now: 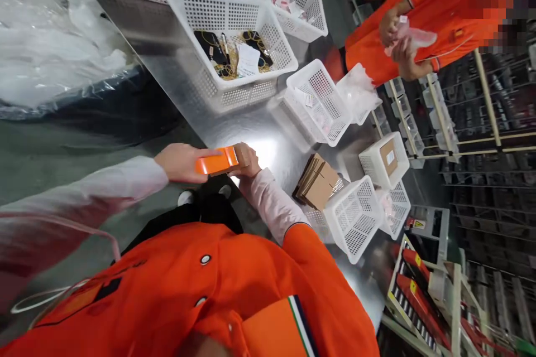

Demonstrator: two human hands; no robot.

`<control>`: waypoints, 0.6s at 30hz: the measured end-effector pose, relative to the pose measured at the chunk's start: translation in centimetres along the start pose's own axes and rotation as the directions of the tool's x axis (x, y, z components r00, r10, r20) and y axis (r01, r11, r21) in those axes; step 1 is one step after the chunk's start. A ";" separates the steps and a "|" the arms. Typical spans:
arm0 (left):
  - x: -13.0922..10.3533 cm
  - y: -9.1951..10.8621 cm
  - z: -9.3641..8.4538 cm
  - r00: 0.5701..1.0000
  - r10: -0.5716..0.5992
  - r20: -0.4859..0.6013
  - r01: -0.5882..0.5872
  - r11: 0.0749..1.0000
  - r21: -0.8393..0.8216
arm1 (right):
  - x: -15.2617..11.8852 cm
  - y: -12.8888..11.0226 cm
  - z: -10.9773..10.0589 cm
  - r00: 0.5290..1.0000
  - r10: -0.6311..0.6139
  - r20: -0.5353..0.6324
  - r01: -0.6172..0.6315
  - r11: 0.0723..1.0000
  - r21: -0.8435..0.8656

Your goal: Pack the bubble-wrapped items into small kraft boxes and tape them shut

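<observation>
In front of my body, at the table's near edge, my left hand (181,163) is closed around an orange tape dispenser (218,162). The dispenser's far end touches a small brown cardboard box (241,155). My right hand (251,163) grips that box, its fingers wrapped over the far side. Most of the box is hidden by the dispenser and my fingers. A stack of folded cardboard boxes (318,181) lies on the table to the right of my right hand.
The metal table (234,122) carries several white baskets, including a large one (230,81) with black items and paper, and a smaller one (355,217). A bag-lined bin (54,39) stands left. Across the table a co-worker (419,28) holds a pink packet.
</observation>
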State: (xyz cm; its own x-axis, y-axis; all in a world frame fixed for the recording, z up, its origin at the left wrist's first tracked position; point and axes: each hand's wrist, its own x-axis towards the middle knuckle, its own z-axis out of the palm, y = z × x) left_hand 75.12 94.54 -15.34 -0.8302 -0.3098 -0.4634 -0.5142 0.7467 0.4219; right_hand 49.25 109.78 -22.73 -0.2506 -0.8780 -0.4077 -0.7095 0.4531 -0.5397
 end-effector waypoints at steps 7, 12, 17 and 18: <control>6.3 5.9 -4.3 0.989 -0.055 0.136 0.050 0.998 0.036 | 1.6 1.6 -1.5 0.973 -0.186 0.138 0.186 0.983 0.010; 4.7 6.4 -5.3 0.982 -0.069 0.177 0.043 0.988 0.146 | 5.3 0.0 0.5 0.914 -0.340 0.219 0.358 0.933 -0.045; -3.1 1.8 -2.2 0.944 -0.211 0.253 0.189 0.976 0.109 | 5.8 0.8 0.7 0.911 -0.348 0.220 0.371 0.926 -0.069; -4.7 0.5 -1.2 0.928 -0.251 0.275 0.225 0.967 0.122 | 5.8 1.0 0.7 0.909 -0.359 0.211 0.380 0.923 -0.068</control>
State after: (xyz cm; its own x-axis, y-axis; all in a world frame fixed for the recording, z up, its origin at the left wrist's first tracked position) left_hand 78.53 95.69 -12.04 -0.5821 -0.3132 -0.7504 -0.6577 0.7240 0.2080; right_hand 47.54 105.24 -26.10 0.1655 -0.9285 -0.3325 -0.7948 0.0740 -0.6023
